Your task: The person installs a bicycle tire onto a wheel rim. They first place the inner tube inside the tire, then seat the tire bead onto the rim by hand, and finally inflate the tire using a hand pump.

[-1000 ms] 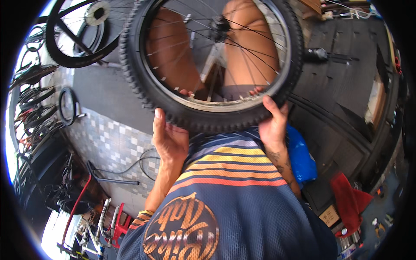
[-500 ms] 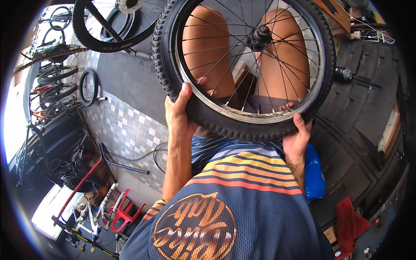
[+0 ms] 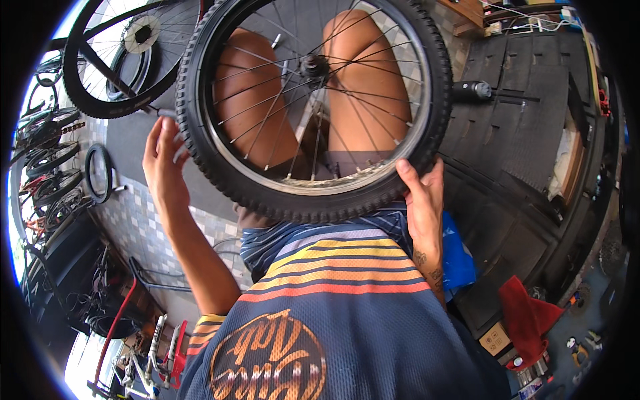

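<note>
A bicycle wheel [image 3: 280,201] with a knobby black tyre stands tilted over my lap, its spokes and hub crossing my bare legs. Part of the pale rim along its near side looks dirty or worn. My right hand [image 3: 425,193] grips the wheel's near right side, with the thumb over the tyre and rim and the other fingers partly behind it. My left hand [image 3: 167,160] is off the wheel, just beyond the tyre's left edge. Its fingers are apart and slightly curled, and I see nothing in them.
Another large bicycle wheel [image 3: 79,87] stands at the upper left. A small loose tyre [image 3: 99,175] is on the tiled floor. Black matting [image 3: 480,150] covers the right side, with a dark cylinder [image 3: 472,91] on it. A red cloth [image 3: 527,313] lies lower right.
My left hand has let go of the tyre and moved left and up. My right hand still holds the wheel. The wheel now sits farther left in the picture.
</note>
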Tool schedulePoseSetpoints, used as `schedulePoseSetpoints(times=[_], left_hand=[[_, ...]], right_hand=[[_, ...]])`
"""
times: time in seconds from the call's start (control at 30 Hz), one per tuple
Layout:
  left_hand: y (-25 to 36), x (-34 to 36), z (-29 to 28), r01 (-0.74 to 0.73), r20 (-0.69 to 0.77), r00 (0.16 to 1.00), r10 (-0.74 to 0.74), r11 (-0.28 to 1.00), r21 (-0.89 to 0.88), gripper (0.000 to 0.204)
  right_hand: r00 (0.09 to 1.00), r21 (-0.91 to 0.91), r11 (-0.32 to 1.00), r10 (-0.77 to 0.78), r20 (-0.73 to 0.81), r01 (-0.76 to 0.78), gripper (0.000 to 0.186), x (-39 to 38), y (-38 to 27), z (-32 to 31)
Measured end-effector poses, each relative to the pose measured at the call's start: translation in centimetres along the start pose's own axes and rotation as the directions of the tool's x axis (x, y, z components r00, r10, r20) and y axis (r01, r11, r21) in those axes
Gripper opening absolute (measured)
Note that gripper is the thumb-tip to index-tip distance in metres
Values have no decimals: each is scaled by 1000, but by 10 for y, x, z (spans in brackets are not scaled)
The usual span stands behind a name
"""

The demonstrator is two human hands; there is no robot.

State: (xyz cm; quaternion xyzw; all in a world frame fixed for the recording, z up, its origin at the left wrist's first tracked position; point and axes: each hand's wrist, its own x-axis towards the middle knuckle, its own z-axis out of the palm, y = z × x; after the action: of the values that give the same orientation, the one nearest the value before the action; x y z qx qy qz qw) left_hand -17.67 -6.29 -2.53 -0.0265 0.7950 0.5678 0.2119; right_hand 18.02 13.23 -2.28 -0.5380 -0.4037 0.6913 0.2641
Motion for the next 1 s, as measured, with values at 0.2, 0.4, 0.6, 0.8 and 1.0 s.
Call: schedulePoseSetpoints(times=[0.2,0.4,0.6,0.8,1.0], left_hand=[[14,44,30,-6,235,970,-54,969,245,91],[5,25,40,99,207,974,-88,994,-41,56],[-6,18,30,135,227,968,-104,983,-126,42],[-1,18,22,170,300,945,-131,980,-105,40],[-6,23,19,190,328,934,-140,974,-123,45]], right_hand=[[993,-196,980,-46,-109,24,83,26,-13,9],[997,12,999,36,-63,-36,49,50,-23,5],[993,158,987,-34,117,15,42,52,-23,2],[977,178,983,-71,199,35,84,53,-15,-2],[943,267,964,-100,319,12,90,50,-21,-7]])
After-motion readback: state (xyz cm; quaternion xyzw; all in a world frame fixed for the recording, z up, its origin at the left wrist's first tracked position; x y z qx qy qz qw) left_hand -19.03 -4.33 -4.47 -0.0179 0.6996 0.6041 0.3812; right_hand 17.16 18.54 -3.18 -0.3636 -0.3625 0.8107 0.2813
